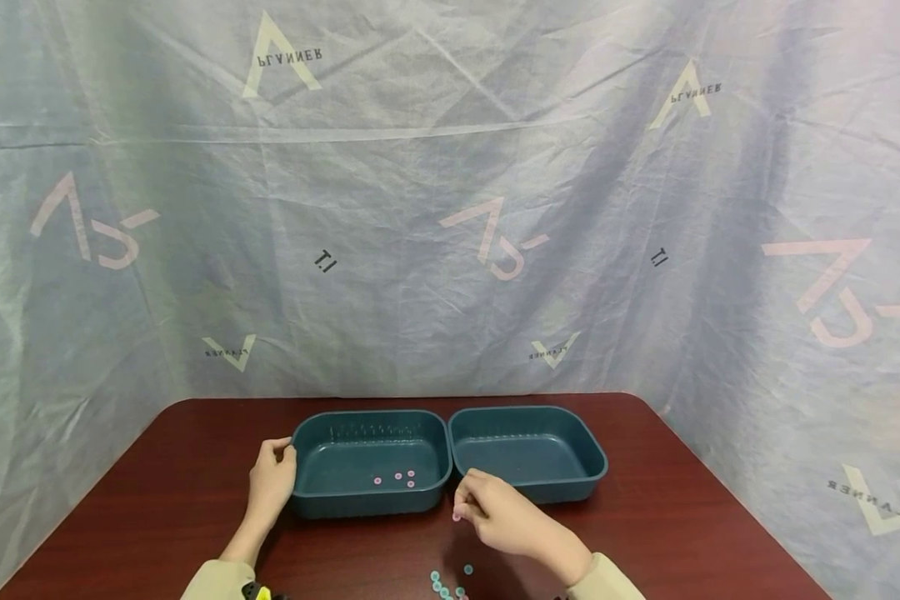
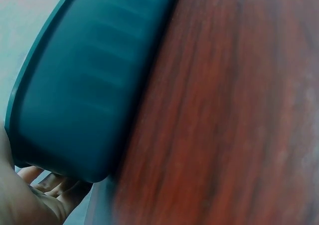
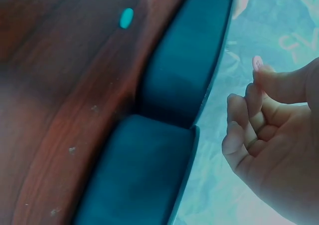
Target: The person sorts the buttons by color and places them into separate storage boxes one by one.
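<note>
Between thumb and fingertip, my right hand (image 1: 498, 512) pinches a small pink button (image 1: 457, 517), held above the table in front of where two trays meet. The right wrist view shows this pink button (image 3: 257, 63) at the tip of the thumb. My left hand (image 1: 273, 479) holds the left end of the left dark teal tray (image 1: 367, 502); in the left wrist view its fingers (image 2: 50, 182) curl about the tray's end. Several pink buttons (image 1: 398, 477) lie inside that tray. The right teal tray (image 1: 562, 492) has a bare floor.
Several light-blue buttons (image 1: 444, 592) lie near the table's front edge, with one blue button (image 1: 468, 569) slightly apart. Both trays stand side by side on the dark red wooden table (image 1: 157, 483). A printed grey cloth (image 1: 390, 317) hangs behind it.
</note>
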Demonstrator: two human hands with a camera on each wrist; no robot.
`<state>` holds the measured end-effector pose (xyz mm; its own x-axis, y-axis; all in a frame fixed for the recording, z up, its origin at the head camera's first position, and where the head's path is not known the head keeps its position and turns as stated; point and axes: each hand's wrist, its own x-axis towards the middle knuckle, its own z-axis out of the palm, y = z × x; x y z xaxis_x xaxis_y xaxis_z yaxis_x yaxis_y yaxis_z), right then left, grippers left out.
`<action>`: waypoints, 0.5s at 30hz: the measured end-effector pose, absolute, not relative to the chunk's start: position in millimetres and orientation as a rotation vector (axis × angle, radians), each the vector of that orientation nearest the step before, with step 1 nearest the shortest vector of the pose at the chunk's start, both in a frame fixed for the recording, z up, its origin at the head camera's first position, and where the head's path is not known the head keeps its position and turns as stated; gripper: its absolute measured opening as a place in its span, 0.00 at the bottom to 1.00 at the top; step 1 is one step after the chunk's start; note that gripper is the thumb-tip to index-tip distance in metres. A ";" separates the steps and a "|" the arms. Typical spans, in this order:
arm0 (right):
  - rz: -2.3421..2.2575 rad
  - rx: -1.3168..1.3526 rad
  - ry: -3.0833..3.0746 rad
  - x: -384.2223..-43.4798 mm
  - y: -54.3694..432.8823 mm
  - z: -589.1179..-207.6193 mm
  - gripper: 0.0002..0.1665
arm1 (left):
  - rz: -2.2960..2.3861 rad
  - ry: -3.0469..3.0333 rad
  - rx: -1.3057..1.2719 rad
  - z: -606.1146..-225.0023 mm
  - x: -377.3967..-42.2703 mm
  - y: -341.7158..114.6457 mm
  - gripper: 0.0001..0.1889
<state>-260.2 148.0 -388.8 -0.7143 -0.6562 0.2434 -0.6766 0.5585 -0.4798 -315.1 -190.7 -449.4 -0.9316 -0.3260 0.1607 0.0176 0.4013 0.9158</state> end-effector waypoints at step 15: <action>0.999 1.034 -2.697 -271.4 139.3 -384.3 0.08 | -1.522 -2.354 0.278 -446.5 -314.5 -189.6 0.22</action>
